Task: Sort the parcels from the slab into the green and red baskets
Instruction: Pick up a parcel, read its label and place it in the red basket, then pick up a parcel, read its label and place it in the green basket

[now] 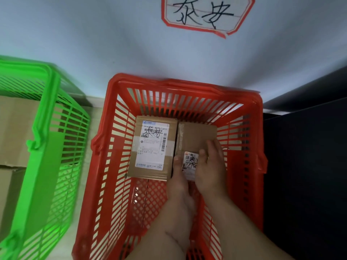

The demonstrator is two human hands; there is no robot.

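White wall, red basket (pixel 105 166), both hands (pixel 195 166) holding small parcel (pixel 197 139)

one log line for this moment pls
step: placing | both hands: left hand, right hand on small parcel | in: red basket | beside: labelled parcel

Your hands are reaching into the red slotted plastic basket (pixel 187 87), which is standing right of the green slotted plastic basket (pixel 47 128). Inside it, the large labelled cardboard parcel (pixel 153 149) is lying left of, and touching, the smaller brown cardboard parcel (pixel 195 139). Your left hand (pixel 179 177) and right hand (pixel 212 166) are resting on the smaller one's near end. The red-bordered paper sign (pixel 206 14) is sitting behind the baskets.
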